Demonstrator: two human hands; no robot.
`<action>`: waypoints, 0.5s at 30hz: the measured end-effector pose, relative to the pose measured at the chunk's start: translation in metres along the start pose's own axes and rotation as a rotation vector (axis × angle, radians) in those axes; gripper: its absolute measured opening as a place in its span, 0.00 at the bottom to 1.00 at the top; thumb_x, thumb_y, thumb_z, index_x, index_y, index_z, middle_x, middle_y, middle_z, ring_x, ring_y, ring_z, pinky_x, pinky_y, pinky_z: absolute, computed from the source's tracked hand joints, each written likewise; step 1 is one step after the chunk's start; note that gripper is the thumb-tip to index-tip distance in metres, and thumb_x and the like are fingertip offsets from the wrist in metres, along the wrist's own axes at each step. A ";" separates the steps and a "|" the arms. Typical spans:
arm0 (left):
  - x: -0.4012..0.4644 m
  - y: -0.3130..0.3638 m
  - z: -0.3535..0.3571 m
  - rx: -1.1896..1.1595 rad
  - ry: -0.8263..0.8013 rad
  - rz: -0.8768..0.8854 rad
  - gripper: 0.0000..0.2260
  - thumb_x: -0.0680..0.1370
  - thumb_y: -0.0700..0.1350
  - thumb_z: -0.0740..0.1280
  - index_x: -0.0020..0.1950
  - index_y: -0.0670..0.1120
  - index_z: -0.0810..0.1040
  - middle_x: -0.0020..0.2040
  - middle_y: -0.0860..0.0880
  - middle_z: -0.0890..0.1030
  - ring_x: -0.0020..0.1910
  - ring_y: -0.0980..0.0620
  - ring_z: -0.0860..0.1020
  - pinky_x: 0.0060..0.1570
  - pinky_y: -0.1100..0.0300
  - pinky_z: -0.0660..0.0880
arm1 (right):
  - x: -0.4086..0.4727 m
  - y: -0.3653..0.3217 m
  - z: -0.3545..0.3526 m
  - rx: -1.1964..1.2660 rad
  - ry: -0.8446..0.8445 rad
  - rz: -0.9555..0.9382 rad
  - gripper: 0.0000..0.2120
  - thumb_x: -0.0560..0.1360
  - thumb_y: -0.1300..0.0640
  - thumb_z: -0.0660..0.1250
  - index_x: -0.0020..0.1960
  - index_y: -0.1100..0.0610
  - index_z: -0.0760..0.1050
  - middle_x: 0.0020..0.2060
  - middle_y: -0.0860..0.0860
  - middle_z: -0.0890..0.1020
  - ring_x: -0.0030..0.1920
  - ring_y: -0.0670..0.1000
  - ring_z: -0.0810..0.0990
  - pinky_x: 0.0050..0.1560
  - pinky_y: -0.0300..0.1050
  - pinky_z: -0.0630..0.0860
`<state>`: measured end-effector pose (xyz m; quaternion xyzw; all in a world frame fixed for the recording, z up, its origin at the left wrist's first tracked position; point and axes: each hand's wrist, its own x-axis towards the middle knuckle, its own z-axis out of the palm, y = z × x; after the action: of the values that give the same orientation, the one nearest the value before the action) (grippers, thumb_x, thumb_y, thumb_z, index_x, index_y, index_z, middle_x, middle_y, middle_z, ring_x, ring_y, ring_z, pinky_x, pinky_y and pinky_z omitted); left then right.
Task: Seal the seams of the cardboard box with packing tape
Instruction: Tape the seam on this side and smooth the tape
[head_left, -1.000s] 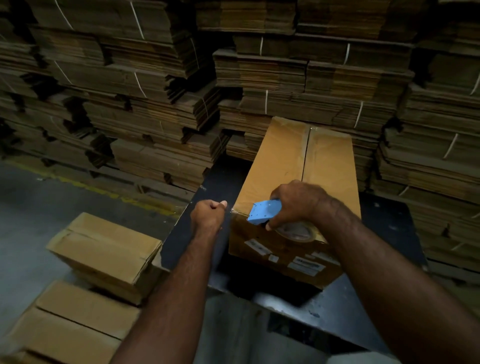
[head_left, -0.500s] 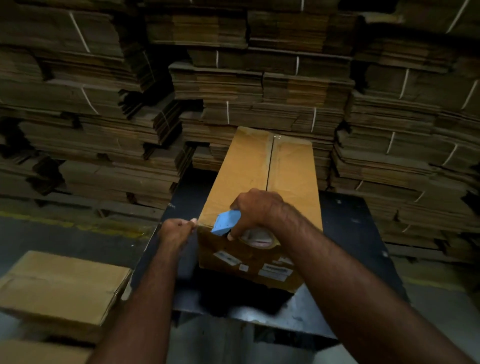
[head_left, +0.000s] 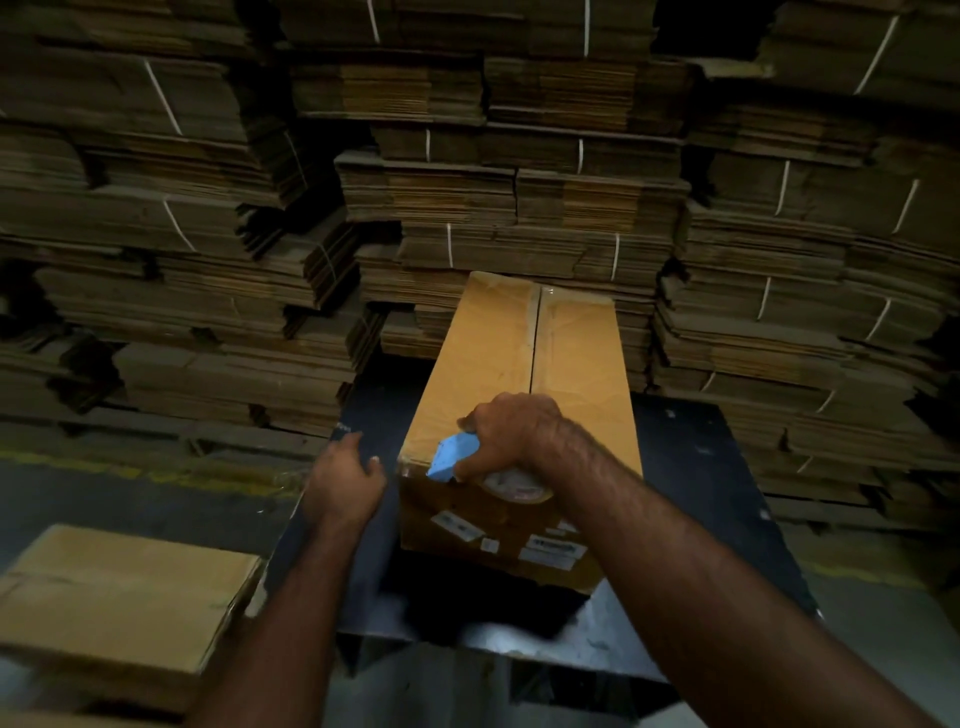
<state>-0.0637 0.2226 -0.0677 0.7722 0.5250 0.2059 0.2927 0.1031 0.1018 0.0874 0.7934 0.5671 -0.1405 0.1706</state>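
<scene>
A long brown cardboard box lies on a dark table, its top flaps closed along a centre seam. White labels are stuck on its near end face. My right hand grips a blue tape dispenser with a roll of tape, pressed at the box's near top edge over the seam. My left hand hovers just left of the box's near left corner, fingers loosely spread, holding nothing that I can see.
Another closed cardboard box sits low at the left. Tall stacks of flattened, strapped cartons wall off the far side and both flanks. A yellow floor line runs along the grey floor at left.
My left hand has opened from a fist beside the box corner and its fingers are now apart. The right hand stays on the dispenser at the near edge. The camera has shifted.
</scene>
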 end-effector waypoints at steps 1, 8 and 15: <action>-0.016 0.011 -0.006 -0.060 0.055 0.130 0.22 0.75 0.40 0.69 0.70 0.42 0.75 0.65 0.40 0.78 0.63 0.39 0.76 0.64 0.49 0.72 | 0.000 0.000 0.000 -0.006 -0.003 -0.004 0.39 0.69 0.27 0.64 0.75 0.45 0.66 0.65 0.52 0.76 0.63 0.55 0.75 0.60 0.57 0.74; -0.049 0.014 0.012 0.026 -0.090 0.457 0.33 0.74 0.45 0.69 0.78 0.43 0.65 0.75 0.45 0.71 0.71 0.43 0.73 0.74 0.51 0.62 | 0.003 -0.005 0.001 0.030 0.002 0.016 0.33 0.68 0.29 0.68 0.66 0.44 0.66 0.52 0.51 0.77 0.49 0.54 0.76 0.49 0.52 0.75; -0.049 0.013 0.020 0.322 0.090 0.591 0.33 0.69 0.41 0.76 0.73 0.40 0.71 0.68 0.43 0.78 0.66 0.50 0.77 0.75 0.47 0.59 | -0.005 0.009 0.007 0.068 0.099 -0.010 0.32 0.66 0.27 0.69 0.64 0.39 0.70 0.49 0.49 0.77 0.49 0.52 0.74 0.44 0.49 0.72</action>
<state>-0.0600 0.1691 -0.0746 0.9175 0.3167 0.2301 0.0709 0.1095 0.0922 0.0844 0.8018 0.5737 -0.1214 0.1147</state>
